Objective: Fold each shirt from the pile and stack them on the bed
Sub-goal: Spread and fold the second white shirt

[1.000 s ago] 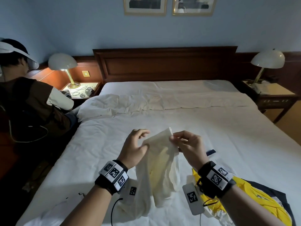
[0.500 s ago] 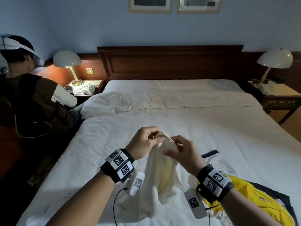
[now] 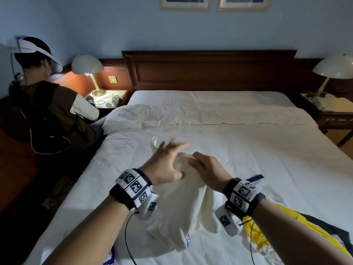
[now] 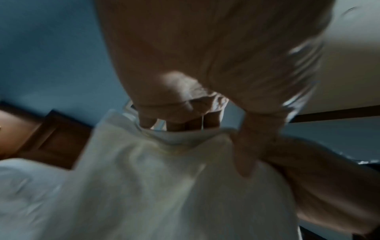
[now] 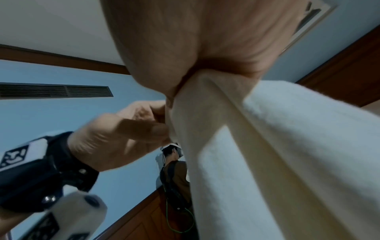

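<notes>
Left hand (image 3: 168,165) has opened; cream shirt (image 3: 181,203) hangs from right hand (image 3: 208,169).

Cream cotton shirt (image 3: 177,203), unfolded, raised above the white-sheeted bed (image 3: 267,159).
Its top edge is bunched; the body hangs in loose folds to the sheet. A crumpled yellow shirt (image 3: 256,234) lies just beside it at the near right.

left hand fingers (image 3: 168,148): motion-blurred, so their grip on the cream shirt (image 3: 177,203) is unclear
yellow shirt (image 3: 257,232): below the right hand (image 3: 208,169), partly hidden by the forearm, cut off by the frame edge
left wrist view: smeared throughout
</notes>
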Motion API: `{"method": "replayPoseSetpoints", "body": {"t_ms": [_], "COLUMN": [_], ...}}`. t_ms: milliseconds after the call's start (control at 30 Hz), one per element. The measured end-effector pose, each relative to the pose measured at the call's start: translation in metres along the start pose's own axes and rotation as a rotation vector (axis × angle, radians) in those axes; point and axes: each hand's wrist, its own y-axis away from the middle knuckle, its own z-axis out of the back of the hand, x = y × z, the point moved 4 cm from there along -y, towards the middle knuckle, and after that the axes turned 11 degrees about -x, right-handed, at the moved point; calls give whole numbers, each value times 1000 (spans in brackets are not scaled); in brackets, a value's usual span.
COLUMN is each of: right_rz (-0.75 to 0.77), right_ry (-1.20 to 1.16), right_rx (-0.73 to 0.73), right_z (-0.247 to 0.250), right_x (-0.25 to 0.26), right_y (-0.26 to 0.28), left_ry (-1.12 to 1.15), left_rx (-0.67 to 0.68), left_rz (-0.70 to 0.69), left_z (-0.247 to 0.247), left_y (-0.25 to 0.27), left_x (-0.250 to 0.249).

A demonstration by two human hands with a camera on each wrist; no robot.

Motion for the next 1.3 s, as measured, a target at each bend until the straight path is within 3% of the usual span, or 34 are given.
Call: {"method": "replayPoseSetpoints", "body": {"t_ms": [67, 200, 333, 500, 633, 733, 833, 900, 1000, 1067, 1167, 1200, 1300], "right_rz": [7, -32, -40, -193, -118, -102, -166, -196, -215, -226, -291, -323, -337], "right_ry": [-2, 99, 254, 94, 212, 287, 114, 57, 123, 294, 562, 558, 503], "right_rx": [14, 119, 137, -99, -77, -72, -201, -270, -309, -205, 253, 337, 330], "right_z": [-2, -3, -6, 3, 7, 11, 14, 14, 16, 19, 9, 5, 1], "right_x": [4, -12, -44, -62, -53, -53, -51, -51, -62, -75, -95, -101, -115], "right_y": [-3, 13, 34, 36, 33, 32, 31, 28, 23, 20, 25, 27, 18], "left_ry": [251, 595, 610, 564, 296, 55, 170, 391, 535, 304, -52, -134, -127], "left_rx": [20, -105, -163, -163, -121, -199, -269, -253, -31, 110, 207, 204, 207], "left_rz": [117, 301, 306, 299, 247, 242, 321, 355, 377, 309, 319, 325, 377], "left_z": [-12, -2, 24, 49, 52, 54, 43, 32, 13, 0, -12, -15, -31], "left_y": [2, 15, 25, 26, 24, 23, 25, 28, 34, 35, 32, 28, 16], "left_x": [8, 25, 40, 66, 96, 113, 122, 124, 129, 141, 161, 163, 173]}}
